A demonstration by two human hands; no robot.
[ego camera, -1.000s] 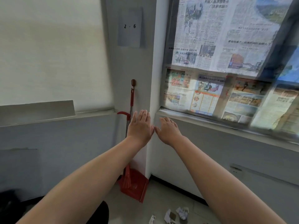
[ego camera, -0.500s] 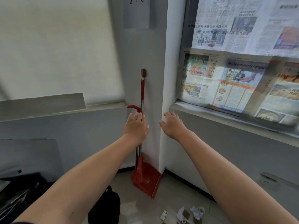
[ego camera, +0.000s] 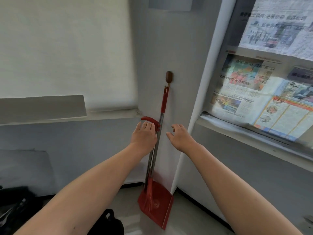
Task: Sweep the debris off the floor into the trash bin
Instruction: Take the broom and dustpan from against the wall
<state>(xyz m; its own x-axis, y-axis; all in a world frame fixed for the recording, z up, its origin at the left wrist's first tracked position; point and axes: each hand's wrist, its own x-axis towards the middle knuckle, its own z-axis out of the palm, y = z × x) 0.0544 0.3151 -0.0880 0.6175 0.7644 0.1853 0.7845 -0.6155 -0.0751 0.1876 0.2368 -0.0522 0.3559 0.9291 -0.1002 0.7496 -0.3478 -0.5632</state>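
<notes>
A red broom point(ego camera: 163, 102) with a metal shaft hangs from a brown wall hook point(ego camera: 169, 76) in the room's corner. Beside it stands a red dustpan point(ego camera: 156, 206) on the floor, its curved red handle point(ego camera: 149, 119) at hand height. My left hand point(ego camera: 144, 137) reaches out with straight fingers just in front of that handle, holding nothing. My right hand point(ego camera: 180, 137) is stretched out to the right of the shafts, fingers loosely spread and empty. No debris or trash bin shows in this view.
A white pillar point(ego camera: 203, 99) and a newspaper-covered window point(ego camera: 264, 92) with a sill stand on the right. A ledge point(ego camera: 42, 107) runs along the left wall. Black bags point(ego camera: 108, 223) lie on the floor at the bottom left.
The view has closed in on the corner and tilted. Both hands have come closer to the broom and dustpan handles. The paper scraps on the floor have dropped out of view.
</notes>
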